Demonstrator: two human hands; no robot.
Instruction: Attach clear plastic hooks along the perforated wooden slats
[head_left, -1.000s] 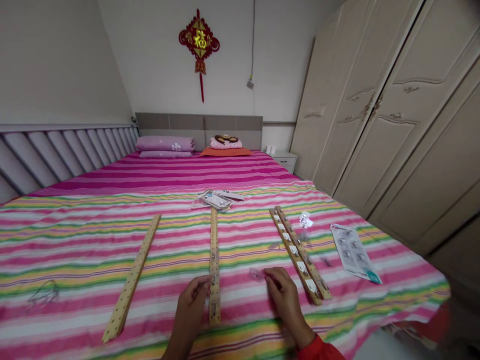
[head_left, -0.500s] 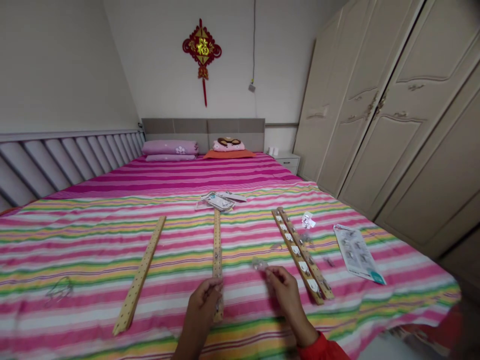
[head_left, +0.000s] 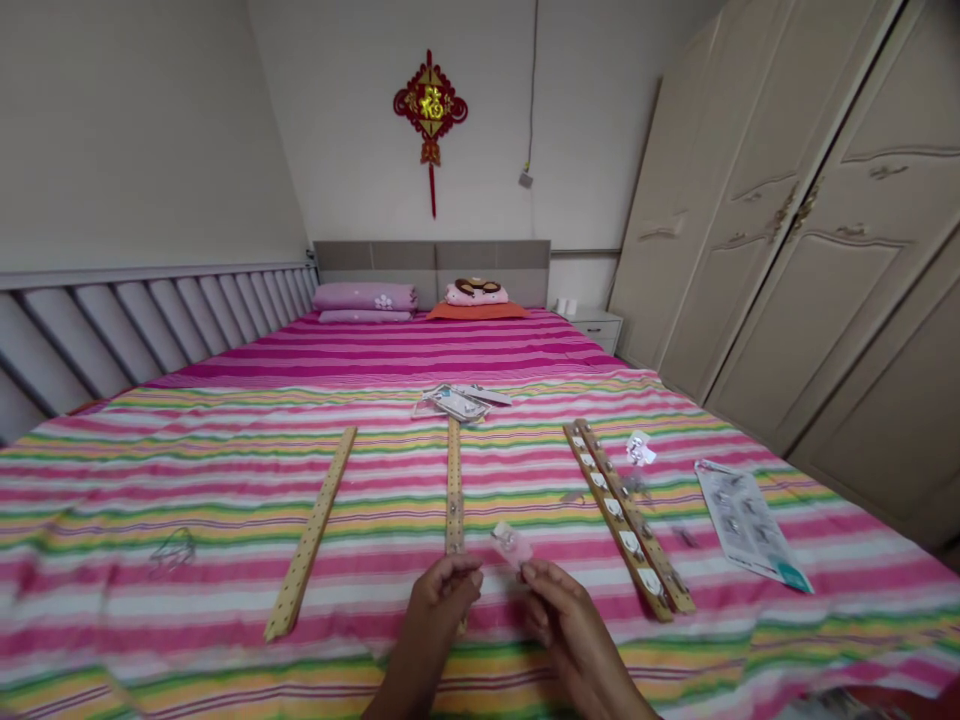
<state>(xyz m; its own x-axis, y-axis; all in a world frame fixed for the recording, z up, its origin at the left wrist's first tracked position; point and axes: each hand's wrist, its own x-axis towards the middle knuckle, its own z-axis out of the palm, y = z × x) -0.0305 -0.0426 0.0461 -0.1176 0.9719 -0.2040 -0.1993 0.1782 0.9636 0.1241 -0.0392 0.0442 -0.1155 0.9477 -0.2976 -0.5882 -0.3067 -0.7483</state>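
Right hand [head_left: 561, 605] pinches a clear piece [head_left: 511, 543] by its edge, over the bed [head_left: 390, 590] between the middle strip [head_left: 454, 470] and paired strips [head_left: 636, 516]. Left hand [head_left: 444, 595], fingers curled, overlaps the middle strip's near part; whether it grips anything, I cannot tell.

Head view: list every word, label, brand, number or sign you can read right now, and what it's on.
"福": gold character on the red wall hanging.
Smaller gold characters beside it: too blurred to read.
White-and-teal package on the right: print too small to read.
Packages at the middle wooden strip's far end: unreadable.
Clear packet in the right hand: nothing legible.
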